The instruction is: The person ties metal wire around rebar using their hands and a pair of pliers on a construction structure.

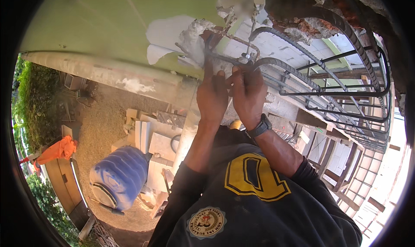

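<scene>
Both hands are raised together where a steel rebar cage (320, 89) meets a broken wall. My left hand (212, 98) has its index finger stretched up against a bent dark bar (222, 57), its other fingers curled. Just beside it, my right hand (248, 93), with a dark watch (260, 126) on the wrist, is closed, its fingertips at the bar ends. What the fingers pinch is too small or hidden to tell. A rusty thin bar (237, 39) and a thick ribbed bar (281, 65) lie close to the hands.
Chipped concrete (194, 37) sticks out of the green wall (108, 22). Broken brick (320, 26) hangs overhead at right. A pale ledge (108, 72) runs along the wall's edge. Far below are a blue tank (119, 175), stacked boards (162, 145) and an orange cloth (58, 150).
</scene>
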`<state>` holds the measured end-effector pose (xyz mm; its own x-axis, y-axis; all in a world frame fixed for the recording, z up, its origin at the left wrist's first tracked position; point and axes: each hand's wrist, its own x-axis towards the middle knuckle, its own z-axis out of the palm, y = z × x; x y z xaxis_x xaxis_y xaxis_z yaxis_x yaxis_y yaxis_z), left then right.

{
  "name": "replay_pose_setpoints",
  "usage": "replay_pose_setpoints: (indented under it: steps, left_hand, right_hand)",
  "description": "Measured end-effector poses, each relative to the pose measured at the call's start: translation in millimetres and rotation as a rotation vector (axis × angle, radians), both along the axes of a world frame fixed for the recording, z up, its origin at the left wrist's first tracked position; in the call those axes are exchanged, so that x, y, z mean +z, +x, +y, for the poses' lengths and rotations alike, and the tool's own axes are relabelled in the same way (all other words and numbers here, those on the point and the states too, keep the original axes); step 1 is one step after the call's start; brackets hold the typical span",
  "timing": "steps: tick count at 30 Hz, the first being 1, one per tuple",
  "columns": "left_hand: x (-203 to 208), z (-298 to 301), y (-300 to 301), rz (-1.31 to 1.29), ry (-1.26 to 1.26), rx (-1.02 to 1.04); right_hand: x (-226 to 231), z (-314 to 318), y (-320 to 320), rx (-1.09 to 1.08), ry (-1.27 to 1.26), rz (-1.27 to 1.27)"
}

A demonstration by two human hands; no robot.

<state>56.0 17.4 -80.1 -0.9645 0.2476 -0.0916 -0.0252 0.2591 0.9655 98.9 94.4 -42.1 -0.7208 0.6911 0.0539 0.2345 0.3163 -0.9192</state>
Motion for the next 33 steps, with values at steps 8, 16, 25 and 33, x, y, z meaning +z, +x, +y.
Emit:
replay_pose_setpoints:
  steps: [8,16,25,33]
  left_hand:
    - [-13.6,-12.3,-12.0,0.053,-0.071,-0.153]
    - [-8.1,-27.1,-14.6,0.154,-0.218,-0.24]
    - [-47.3,-28.0,-11.2,0.211,-0.147,-0.409]
    - [-26.6,-11.4,-6.7,0.18,-0.036,-0.197]
  right_hand:
    - [-12.0,-11.3,-23.6,-0.133,-0.281,0.2]
    - [-28.3,-8.8,-40.1,-0.113,0.086,0.014]
    - [-7.0,-22.0,-56.5,0.028,0.531,-0.214]
    - [-3.7,-2.9,-72.7,0.069,0.652,-0.312]
